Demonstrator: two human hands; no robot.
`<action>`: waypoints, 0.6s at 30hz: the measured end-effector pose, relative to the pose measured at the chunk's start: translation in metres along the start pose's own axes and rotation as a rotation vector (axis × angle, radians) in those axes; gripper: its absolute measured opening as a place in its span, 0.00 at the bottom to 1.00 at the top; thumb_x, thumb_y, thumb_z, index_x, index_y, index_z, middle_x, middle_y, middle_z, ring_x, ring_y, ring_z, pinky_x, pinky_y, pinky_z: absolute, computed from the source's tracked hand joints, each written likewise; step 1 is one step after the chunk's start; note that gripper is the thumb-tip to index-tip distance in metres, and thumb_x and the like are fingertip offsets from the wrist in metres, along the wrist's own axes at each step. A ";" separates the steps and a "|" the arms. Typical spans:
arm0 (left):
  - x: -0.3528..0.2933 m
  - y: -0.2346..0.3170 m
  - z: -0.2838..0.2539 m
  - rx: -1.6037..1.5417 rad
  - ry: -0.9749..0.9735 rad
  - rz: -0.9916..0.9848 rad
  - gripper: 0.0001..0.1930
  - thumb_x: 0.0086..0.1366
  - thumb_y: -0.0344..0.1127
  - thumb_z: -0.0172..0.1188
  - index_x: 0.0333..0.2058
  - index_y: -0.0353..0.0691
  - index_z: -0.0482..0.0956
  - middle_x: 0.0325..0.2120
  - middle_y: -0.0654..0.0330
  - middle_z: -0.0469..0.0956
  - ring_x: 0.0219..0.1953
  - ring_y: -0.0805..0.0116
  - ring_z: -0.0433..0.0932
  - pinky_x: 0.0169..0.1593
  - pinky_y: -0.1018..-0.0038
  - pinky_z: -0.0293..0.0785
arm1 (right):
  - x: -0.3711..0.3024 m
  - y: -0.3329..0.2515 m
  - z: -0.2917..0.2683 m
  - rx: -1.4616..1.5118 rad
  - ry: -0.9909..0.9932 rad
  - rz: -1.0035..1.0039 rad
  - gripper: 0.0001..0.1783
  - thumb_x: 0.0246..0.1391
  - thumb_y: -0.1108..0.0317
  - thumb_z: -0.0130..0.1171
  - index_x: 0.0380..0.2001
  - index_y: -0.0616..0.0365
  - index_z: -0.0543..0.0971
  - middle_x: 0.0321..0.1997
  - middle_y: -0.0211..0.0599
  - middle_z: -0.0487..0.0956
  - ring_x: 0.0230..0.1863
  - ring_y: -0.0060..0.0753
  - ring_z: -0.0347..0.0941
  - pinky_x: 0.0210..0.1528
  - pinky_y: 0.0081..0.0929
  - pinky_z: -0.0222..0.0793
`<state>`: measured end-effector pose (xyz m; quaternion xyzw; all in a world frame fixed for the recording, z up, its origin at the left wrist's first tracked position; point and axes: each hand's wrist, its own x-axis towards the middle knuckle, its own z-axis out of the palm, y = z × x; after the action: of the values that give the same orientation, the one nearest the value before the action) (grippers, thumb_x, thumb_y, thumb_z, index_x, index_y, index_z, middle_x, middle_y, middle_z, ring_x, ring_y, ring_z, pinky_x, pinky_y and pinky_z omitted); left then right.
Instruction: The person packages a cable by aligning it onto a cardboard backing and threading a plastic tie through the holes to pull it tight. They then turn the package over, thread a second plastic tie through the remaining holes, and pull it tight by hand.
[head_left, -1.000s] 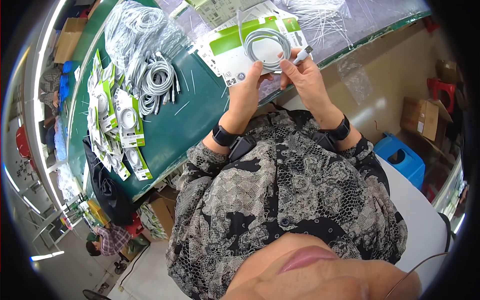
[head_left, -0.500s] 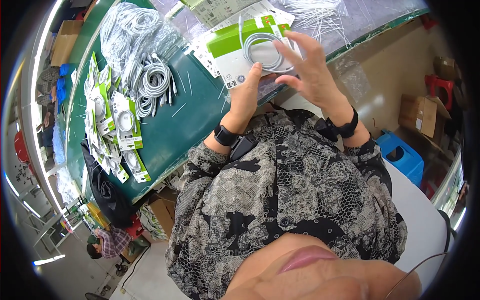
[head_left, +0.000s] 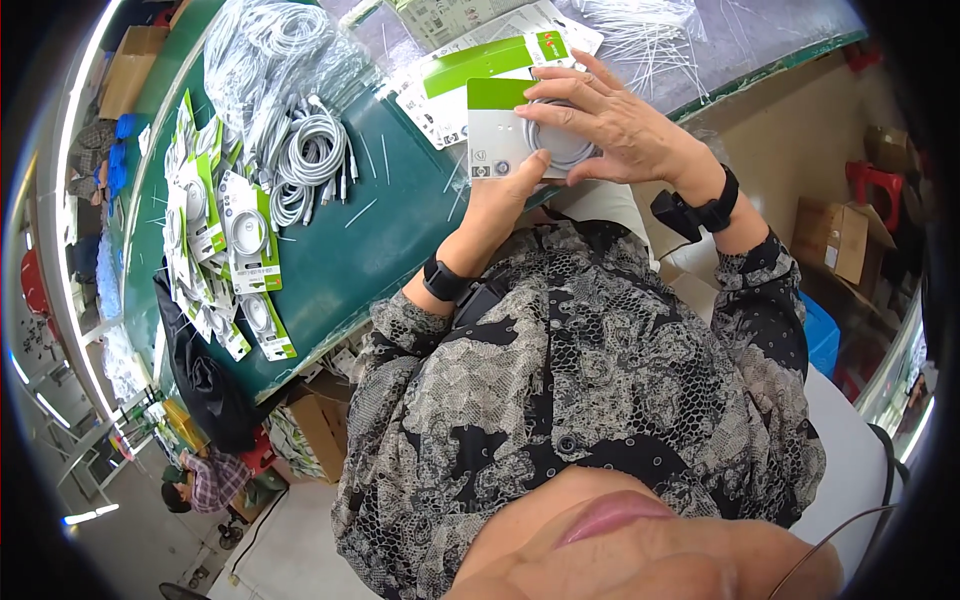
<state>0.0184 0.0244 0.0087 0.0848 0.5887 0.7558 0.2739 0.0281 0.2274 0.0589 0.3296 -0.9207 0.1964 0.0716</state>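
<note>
One green-and-white card (head_left: pixel 495 135) was gripped, thumb on top, by the left hand (head_left: pixel 508 192) at the frame's upper centre, its coiled cable (head_left: pixel 566 149) covered by the right hand (head_left: pixel 630 130), fingers half-spread, hold unclear.

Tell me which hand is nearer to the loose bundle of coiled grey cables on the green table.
Left. The left hand, holding a white and green cardboard card, is right of the bundle; the right hand, over the same card, is farther right.
</note>
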 end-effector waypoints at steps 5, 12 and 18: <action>0.001 -0.007 -0.002 -0.114 0.010 0.039 0.20 0.62 0.29 0.55 0.53 0.33 0.66 0.45 0.58 0.72 0.44 0.70 0.73 0.44 0.73 0.74 | -0.003 -0.013 0.011 0.002 0.104 0.063 0.44 0.35 0.61 0.68 0.61 0.49 0.64 0.58 0.36 0.64 0.63 0.41 0.56 0.69 0.44 0.45; -0.001 -0.015 -0.005 -0.273 -0.021 -0.009 0.18 0.64 0.30 0.54 0.52 0.33 0.68 0.44 0.59 0.74 0.42 0.70 0.74 0.44 0.74 0.74 | -0.005 -0.020 0.028 -0.057 0.238 0.061 0.36 0.41 0.73 0.63 0.58 0.54 0.67 0.55 0.40 0.65 0.55 0.45 0.62 0.58 0.40 0.58; -0.007 -0.008 -0.014 0.098 -0.044 -0.099 0.15 0.67 0.34 0.52 0.50 0.33 0.70 0.39 0.60 0.76 0.40 0.73 0.75 0.43 0.76 0.74 | 0.003 -0.021 0.026 0.070 0.279 0.117 0.34 0.43 0.75 0.61 0.57 0.57 0.68 0.54 0.42 0.67 0.52 0.44 0.64 0.55 0.37 0.61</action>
<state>0.0207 0.0099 -0.0017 0.0855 0.6223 0.7096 0.3193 0.0393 0.2001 0.0429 0.2471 -0.9121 0.2762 0.1755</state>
